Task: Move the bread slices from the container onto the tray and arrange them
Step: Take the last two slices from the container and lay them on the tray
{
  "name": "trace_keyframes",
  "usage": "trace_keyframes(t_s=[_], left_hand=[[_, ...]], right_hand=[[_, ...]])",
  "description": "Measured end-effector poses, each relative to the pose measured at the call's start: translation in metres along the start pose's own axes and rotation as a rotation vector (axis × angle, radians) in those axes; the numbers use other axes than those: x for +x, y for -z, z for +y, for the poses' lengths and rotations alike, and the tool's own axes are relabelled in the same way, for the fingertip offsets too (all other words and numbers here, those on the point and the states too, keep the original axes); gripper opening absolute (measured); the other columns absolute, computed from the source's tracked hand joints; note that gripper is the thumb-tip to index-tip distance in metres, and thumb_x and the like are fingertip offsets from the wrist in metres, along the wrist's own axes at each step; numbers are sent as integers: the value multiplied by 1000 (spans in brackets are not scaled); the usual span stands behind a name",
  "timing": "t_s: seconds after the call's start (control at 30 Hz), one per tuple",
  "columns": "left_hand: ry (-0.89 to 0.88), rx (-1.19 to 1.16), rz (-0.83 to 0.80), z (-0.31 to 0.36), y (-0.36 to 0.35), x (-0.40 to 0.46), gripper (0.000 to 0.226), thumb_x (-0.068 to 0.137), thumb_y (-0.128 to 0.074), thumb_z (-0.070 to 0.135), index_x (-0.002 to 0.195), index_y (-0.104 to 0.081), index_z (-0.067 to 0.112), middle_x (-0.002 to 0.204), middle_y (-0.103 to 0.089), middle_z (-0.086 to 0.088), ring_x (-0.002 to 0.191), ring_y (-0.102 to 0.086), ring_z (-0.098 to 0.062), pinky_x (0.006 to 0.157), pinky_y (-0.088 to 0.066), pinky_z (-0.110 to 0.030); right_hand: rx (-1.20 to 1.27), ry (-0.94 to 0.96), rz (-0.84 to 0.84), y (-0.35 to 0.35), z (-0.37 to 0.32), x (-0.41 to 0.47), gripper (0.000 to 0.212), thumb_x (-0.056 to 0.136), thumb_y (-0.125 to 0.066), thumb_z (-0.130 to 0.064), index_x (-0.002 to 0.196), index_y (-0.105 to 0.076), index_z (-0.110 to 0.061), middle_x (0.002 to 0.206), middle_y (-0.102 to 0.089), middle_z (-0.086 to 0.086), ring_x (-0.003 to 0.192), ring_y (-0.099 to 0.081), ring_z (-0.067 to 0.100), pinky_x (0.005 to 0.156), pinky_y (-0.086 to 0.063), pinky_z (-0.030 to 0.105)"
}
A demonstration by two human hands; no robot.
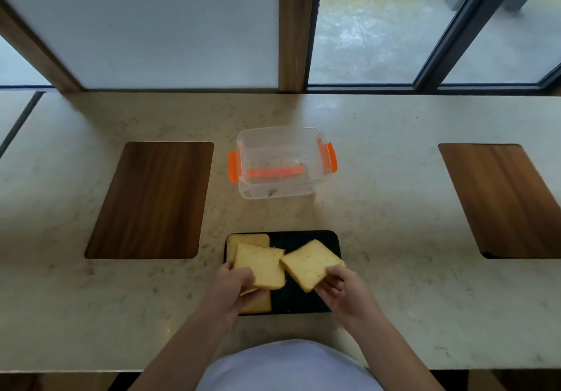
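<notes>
2 bread slices are held above the black tray [306, 237]. The left slice [261, 264] is pinched at its near-left corner by the left hand [235, 284], fingers closed around the edge; the right slice [309, 264] is pinched at its near-right corner by the right hand [340, 287], fingers curled under and thumb on top. The 2 slices meet or nearly meet at 1 corner over the tray's middle; actual contact cannot be confirmed.

A further slice [249, 240] lies flat in the tray's far-left corner, and another piece [259, 305] shows at the near-left, under the left hand. The clear container [282, 163] with orange latches stands beyond the tray on the counter [394, 208] and appears emptied, apart from what looks like crumbs.

Handling is judged as follows: the bread is light, soft and easily dented or torn; corner pinches risk sagging or tearing, so a grip along the crust edge or support from beneath is advised.

The number of slices stacked beneath the left hand cannot be determined. The left fingertips are hidden by the slice. The container's orange strip seen through the wall cannot be identified.
</notes>
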State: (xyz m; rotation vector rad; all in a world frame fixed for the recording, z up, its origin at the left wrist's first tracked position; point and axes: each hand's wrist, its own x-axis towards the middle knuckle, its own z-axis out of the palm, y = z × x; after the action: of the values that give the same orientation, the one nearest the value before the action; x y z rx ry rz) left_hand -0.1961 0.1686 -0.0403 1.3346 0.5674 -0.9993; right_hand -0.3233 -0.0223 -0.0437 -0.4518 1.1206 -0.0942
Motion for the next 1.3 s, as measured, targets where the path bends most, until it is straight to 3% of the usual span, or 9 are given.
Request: trace_keyframes(t_s=[0.2, 0.43, 0.53, 0.63, 0.8, 0.97, 1.17, 1.3], left_hand=[[-34, 75, 0, -13, 10, -1, 52, 83, -55, -7, 133, -44, 1, 124, -54, -23, 108, -61, -38, 67, -60, -37], [-41, 80, -2, -17, 14, 0, 52, 85, -53, -8, 135, -43, 2, 128, -53, -22, 110, -59, -38, 72, -60, -39], [-39, 84, -8, -15, 16, 3, 58, 85, -53, -8, 140, -39, 3, 130, -52, -22, 110, -60, -37, 79, -60, -42], [-41, 107, -23, -17, 14, 4, 58, 84, -53, -8, 139, -40, 4, 129, -53, -20, 109, -60, -36, 78, -60, -41], [-35, 138, -58, -20, 8, 6, 56, 84, -53, -9, 136, -42, 6, 127, -52, -18, 110, -58, -35, 80, -60, -44], [-15, 151, -58, -22, 8, 13, 60, 84, -53, -9, 140, -38, 5, 127, -51, -18, 110, -58, -35, 85, -59, -49], [-9, 160, -65, -26, 5, 17, 59, 80, -56, -7, 136, -43, 6, 125, -53, -16, 109, -60, -33, 77, -61, -43], [16, 163, -117, -28, -1, 17, 66, 76, -62, -13, 137, -43, 4, 126, -55, -17, 109, -61, -35, 79, -60, -43]], right_hand=[[81, -18, 101, 11, 12, 18, 20, 91, -60, 5, 111, -58, 4, 117, -60, 27, 106, -63, 37, 71, -59, 40], [246, -46, 125, 2, 15, 36, 24, 93, -62, 2, 116, -57, 2, 123, -60, 27, 108, -62, 36, 75, -57, 42], [159, -82, 171, 1, 17, 39, 18, 97, -62, -11, 113, -57, -4, 119, -64, 23, 103, -65, 34, 69, -56, 41], [33, -135, 241, 0, 19, 39, 26, 98, -63, -23, 116, -57, -6, 113, -68, 22, 95, -69, 32, 62, -55, 38], [139, -95, 234, -3, 14, 43, 33, 99, -60, -16, 129, -53, -2, 109, -67, 24, 93, -69, 31, 64, -55, 37], [145, -92, 216, -6, 9, 46, 36, 100, -57, -21, 130, -53, -1, 111, -66, 24, 96, -69, 33, 65, -56, 39], [89, -114, 180, -4, 8, 43, 47, 101, -54, -23, 139, -43, 3, 118, -62, 26, 100, -66, 35, 69, -56, 42], [-237, -198, 64, 0, 9, 29, 44, 99, -58, -25, 132, -52, 3, 121, -66, 21, 105, -66, 34, 77, -56, 42]])
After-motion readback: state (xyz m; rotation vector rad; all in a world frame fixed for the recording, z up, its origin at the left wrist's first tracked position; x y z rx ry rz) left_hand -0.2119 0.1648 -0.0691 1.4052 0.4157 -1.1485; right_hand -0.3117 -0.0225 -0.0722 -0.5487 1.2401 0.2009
